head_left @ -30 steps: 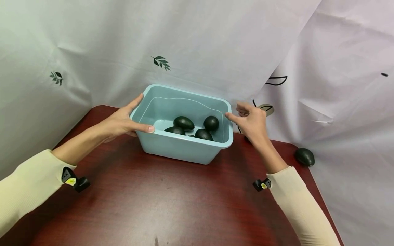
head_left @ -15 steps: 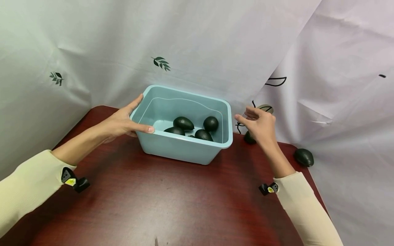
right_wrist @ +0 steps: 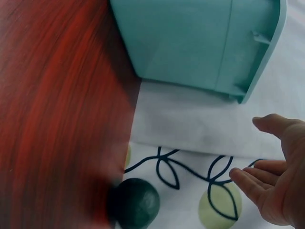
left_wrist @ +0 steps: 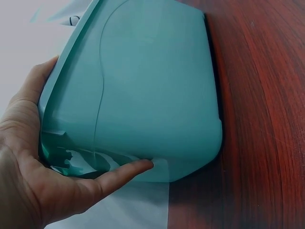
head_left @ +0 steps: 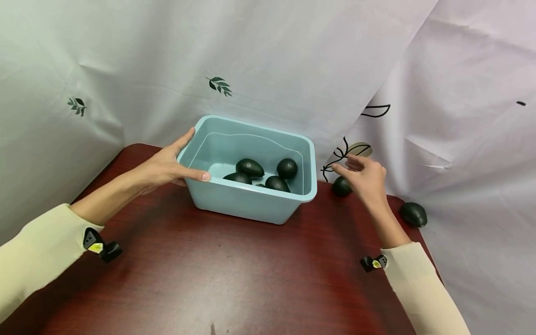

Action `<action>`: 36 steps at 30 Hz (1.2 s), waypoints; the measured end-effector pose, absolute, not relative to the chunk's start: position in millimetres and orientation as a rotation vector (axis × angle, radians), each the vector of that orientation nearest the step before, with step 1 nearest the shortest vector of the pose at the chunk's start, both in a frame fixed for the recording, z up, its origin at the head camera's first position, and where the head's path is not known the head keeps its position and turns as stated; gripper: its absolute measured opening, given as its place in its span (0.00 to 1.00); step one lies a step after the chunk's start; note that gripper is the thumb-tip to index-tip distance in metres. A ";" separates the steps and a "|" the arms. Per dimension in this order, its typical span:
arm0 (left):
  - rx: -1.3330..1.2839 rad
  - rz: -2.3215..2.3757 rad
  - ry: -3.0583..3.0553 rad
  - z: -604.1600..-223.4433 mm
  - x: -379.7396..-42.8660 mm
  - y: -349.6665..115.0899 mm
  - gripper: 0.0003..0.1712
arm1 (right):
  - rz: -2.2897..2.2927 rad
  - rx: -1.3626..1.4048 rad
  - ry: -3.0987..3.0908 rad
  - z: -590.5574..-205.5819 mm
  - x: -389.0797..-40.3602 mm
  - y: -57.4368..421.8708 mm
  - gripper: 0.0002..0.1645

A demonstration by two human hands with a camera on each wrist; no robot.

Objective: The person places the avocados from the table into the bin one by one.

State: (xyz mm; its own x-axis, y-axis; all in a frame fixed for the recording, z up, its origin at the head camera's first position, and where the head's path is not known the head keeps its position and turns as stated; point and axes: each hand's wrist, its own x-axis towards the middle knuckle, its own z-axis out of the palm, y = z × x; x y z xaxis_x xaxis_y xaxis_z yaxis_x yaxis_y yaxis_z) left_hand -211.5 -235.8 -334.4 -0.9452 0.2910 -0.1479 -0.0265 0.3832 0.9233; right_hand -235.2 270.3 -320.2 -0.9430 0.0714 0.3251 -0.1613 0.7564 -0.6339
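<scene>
A light blue plastic bin (head_left: pixel 243 202) stands at the back of the table with several dark green avocados (head_left: pixel 250 168) inside. My left hand (head_left: pixel 165 165) grips its left end, thumb over the front rim. The left wrist view shows that hand (left_wrist: pixel 52 188) spread around the bin's end, just under the rim. To the right of the bin, my right hand (head_left: pixel 366 181) hangs in the air with fingers relaxed, holding nothing. Nearest to it is an avocado (head_left: pixel 342 186) by the back edge, which the right wrist view shows below the hand (right_wrist: pixel 281 183).
Another avocado (head_left: pixel 413 214) lies at the right edge of the dark red table (head_left: pixel 234 270). A white cloth (head_left: pixel 268 60) with leaf prints hangs behind and to the right, close against the bin's back side.
My right hand has moved from beside the bin's right rim to the right and slightly down, uncovering the avocado behind it. The left hand and the bin stay where they were.
</scene>
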 end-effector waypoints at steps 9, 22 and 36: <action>0.234 1.535 2.447 -333.3 -211.0 -235.7 0.81 | 1.002 -0.041 -2.686 -333.8 -239.0 293.0 0.44; 0.218 1.631 2.353 -334.1 -209.8 -233.5 0.79 | 0.968 -0.145 -2.700 -347.6 -242.3 315.8 0.46; 0.218 1.636 2.347 -334.0 -210.1 -232.9 0.79 | 0.887 -0.250 -2.826 -353.2 -248.6 326.9 0.52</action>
